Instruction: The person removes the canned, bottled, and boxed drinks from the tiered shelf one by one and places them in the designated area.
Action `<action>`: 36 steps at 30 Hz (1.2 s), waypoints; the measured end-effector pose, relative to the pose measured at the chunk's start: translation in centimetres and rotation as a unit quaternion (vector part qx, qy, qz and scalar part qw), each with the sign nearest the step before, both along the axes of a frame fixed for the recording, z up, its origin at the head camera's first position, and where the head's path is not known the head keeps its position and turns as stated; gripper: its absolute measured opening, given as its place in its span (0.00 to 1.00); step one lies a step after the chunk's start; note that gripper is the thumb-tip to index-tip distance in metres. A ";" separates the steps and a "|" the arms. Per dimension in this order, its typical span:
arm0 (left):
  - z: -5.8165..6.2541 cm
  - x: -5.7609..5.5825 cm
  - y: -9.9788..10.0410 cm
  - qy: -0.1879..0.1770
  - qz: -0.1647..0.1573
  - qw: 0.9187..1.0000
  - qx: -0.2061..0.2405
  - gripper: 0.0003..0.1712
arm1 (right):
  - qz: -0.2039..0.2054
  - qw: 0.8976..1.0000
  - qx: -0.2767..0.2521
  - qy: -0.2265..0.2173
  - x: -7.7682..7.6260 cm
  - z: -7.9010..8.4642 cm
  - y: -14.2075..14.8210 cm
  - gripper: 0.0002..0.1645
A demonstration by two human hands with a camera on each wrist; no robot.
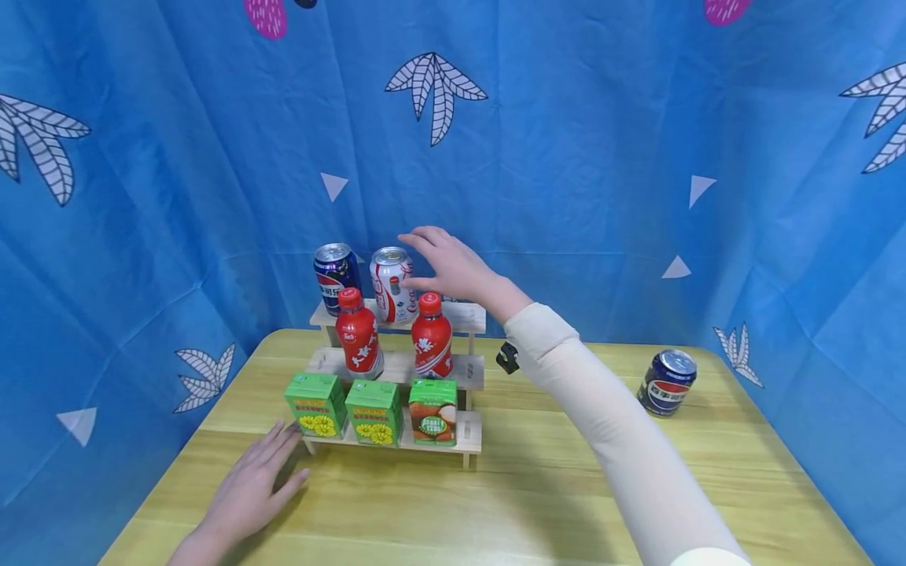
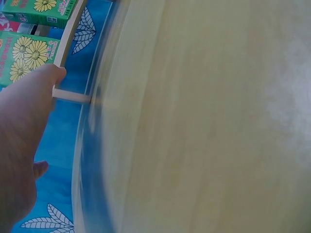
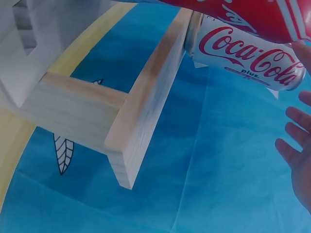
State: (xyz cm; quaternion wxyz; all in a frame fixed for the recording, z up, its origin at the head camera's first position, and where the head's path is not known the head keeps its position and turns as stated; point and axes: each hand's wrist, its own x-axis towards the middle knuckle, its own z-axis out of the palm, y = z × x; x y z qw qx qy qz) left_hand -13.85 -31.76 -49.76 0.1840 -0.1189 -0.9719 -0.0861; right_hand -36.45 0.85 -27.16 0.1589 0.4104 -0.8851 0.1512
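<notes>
My right hand [image 1: 453, 265] is raised beside a white Coca-Cola can [image 1: 392, 287] on the top tier of a wooden stepped rack [image 1: 467, 317]. Its fingers are spread and hold nothing; the right wrist view has a gap between most fingers [image 3: 297, 131] and the can [image 3: 248, 53]. Low at the rack's left front lies my left hand [image 1: 251, 483], fingers extended, close to the bottom tier and a green drink carton [image 1: 317, 406]. In the left wrist view that hand [image 2: 24, 104] reaches the tier's end, just below a carton [image 2: 29, 57]; whether it presses there I cannot tell.
A blue Pepsi can [image 1: 336, 275] shares the top tier. Two red bottles [image 1: 359, 338] stand on the middle tier, and more cartons [image 1: 375, 413] on the bottom one. Another Pepsi can [image 1: 666, 383] stands at the table's right. Behind hangs a blue curtain [image 1: 580, 157].
</notes>
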 end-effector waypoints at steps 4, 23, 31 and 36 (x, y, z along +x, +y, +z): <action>-0.1 0.0 0.0 -0.003 0.003 1.000 0.002 0.37 | 0.007 1.000 0.003 -0.013 -0.4 -0.2 -0.6 0.47; -0.5 -0.2 -0.2 0.010 0.003 1.000 0.002 0.37 | 0.016 0.996 -0.009 -0.088 -1.7 -1.1 -2.2 0.51; -0.4 -0.1 -0.1 0.003 0.006 1.000 0.000 0.37 | 0.021 0.994 -0.023 -0.103 -1.6 -1.2 -2.4 0.49; -0.3 0.0 0.0 0.003 0.009 1.000 0.003 0.37 | 0.017 0.995 -0.026 -0.098 -1.4 -1.2 -2.3 0.49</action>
